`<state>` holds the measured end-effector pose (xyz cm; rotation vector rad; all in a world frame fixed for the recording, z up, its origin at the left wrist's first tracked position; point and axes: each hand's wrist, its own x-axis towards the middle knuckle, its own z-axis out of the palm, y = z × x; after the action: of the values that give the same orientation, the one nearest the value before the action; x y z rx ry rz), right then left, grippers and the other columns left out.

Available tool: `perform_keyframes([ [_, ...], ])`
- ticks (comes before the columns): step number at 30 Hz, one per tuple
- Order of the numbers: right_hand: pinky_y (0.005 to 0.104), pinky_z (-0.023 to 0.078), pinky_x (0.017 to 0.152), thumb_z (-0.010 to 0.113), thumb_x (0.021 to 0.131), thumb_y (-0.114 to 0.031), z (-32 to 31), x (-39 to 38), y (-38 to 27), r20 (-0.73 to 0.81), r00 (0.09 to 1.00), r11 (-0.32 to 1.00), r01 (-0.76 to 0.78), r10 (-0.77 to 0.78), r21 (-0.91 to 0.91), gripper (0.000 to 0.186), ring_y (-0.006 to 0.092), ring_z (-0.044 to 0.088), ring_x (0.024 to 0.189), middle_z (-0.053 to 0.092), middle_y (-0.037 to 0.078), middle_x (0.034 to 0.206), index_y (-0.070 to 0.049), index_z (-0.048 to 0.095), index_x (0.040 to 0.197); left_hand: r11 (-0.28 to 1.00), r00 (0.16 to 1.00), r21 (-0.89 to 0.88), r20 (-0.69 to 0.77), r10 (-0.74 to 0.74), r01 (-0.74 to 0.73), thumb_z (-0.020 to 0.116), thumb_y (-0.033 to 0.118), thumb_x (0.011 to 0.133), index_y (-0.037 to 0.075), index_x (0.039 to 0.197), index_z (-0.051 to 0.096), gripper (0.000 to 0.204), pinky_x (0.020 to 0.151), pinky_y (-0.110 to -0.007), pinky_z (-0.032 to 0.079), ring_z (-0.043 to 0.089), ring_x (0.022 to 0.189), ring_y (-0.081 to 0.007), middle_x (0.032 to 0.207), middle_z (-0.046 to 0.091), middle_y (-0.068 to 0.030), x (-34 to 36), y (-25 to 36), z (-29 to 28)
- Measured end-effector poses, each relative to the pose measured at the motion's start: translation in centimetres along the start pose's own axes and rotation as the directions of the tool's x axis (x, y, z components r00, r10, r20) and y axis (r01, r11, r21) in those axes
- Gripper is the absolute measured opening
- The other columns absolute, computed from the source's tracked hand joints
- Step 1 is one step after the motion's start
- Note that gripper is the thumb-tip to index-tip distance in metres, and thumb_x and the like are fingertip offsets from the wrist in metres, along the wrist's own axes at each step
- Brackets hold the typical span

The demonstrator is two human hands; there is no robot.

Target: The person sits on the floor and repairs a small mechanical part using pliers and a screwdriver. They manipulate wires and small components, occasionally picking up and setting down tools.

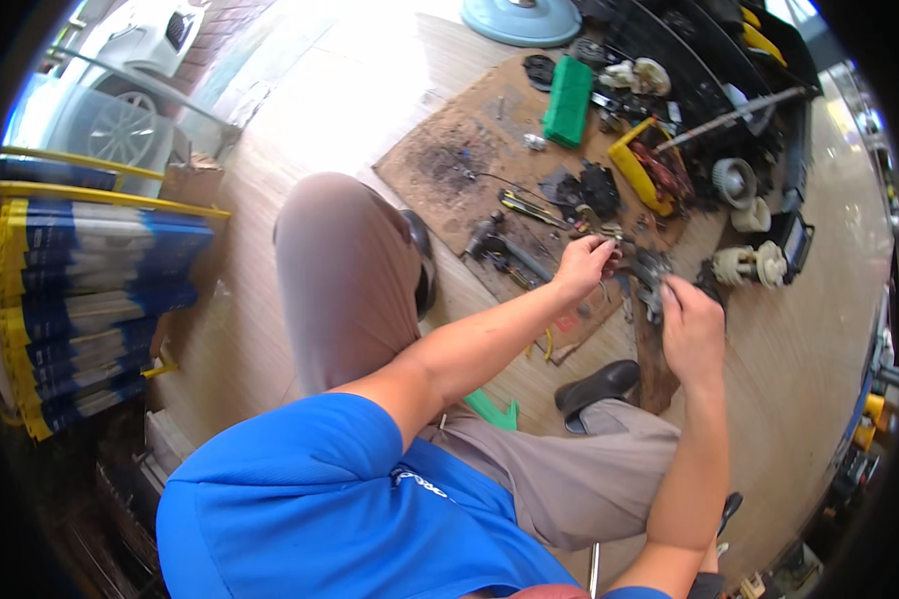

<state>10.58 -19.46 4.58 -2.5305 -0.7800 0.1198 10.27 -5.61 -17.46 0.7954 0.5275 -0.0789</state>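
Observation:
My left hand (pixel 587 266) is closed, its fingertips pinched on a small metal piece (pixel 611 243) above the cardboard. Beside it, my right hand (pixel 689 324) grips a dark grey metal part (pixel 651 280) with thumb and fingers. Whether the two held pieces touch, I cannot tell. A hammer (pixel 509 250), a yellow-handled tool (pixel 531 208), small black parts (pixel 597 188) and a cream plastic part (pixel 747 266) lie around my hands.
The cardboard mat (pixel 425 150) also bears a green box (pixel 567 100), a yellow case (pixel 647 175) and dark parts (pixel 689 40). A light-blue round base (pixel 519 18) stands behind. Blue-and-yellow packs (pixel 100 309) line the left; a white car (pixel 130 130) shows beyond glass.

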Motion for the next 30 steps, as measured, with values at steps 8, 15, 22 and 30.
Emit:
perform_keyframes([
  [8, 0.0458, 0.053, 0.083, 0.063, 0.096, -0.017, 0.4, 1.6, 0.0, -0.169, 0.985, 0.999, -0.031, 0.029, -0.010, 0.021, 0.0393, 0.067, 0.094, 0.069, 0.020, 0.101, -0.004, 0.074, 0.109, 0.994, 0.958, -0.103, 0.278, 0.068, -0.040, 0.056, 0.019, 0.107, 0.002, 0.123, 0.066, 0.025, 0.077, -0.027, 0.059, 0.071, 0.087, -0.0127, 0.106, 0.073, -0.0058, -6.8, 9.3, 6.1],
  [15, 0.0432, 0.051, 0.094, 0.065, 0.095, -0.012, -0.8, 2.5, -1.8, -0.449, 0.888, 0.982, 0.161, -0.101, 0.097, 0.025, 0.0370, 0.064, 0.106, 0.069, 0.018, 0.113, 0.000, 0.074, 0.115, 0.959, 0.878, 0.194, 0.469, 0.091, -0.204, 0.054, 0.010, 0.106, -0.002, 0.122, 0.067, 0.023, 0.071, -0.026, 0.055, 0.065, 0.082, -0.0101, 0.100, 0.070, -0.0039, -8.8, 14.9, 9.4],
  [22, 0.0411, 0.053, 0.093, 0.068, 0.094, -0.011, -2.3, 4.4, -2.6, -0.661, 0.750, 0.952, 0.192, 0.014, 0.238, 0.021, 0.0350, 0.067, 0.105, 0.071, 0.018, 0.111, -0.001, 0.075, 0.111, 0.824, 0.795, 0.374, 0.589, 0.144, -0.426, 0.057, 0.009, 0.104, -0.006, 0.112, 0.067, 0.020, 0.073, -0.028, 0.053, 0.060, 0.084, -0.0083, 0.091, 0.069, -0.0026, -8.7, 18.9, 12.7],
  [30, 0.0433, 0.054, 0.089, 0.064, 0.096, -0.009, -2.2, 6.3, -1.8, -0.692, 0.722, 0.948, 0.233, -0.017, 0.219, 0.015, 0.0386, 0.068, 0.100, 0.071, 0.020, 0.106, 0.002, 0.071, 0.103, 0.733, 0.802, 0.552, 0.597, -0.014, -0.398, 0.059, 0.010, 0.101, -0.006, 0.103, 0.069, 0.019, 0.070, -0.027, 0.053, 0.061, 0.079, -0.0087, 0.087, 0.069, -0.0024, -6.7, 20.5, 12.6],
])
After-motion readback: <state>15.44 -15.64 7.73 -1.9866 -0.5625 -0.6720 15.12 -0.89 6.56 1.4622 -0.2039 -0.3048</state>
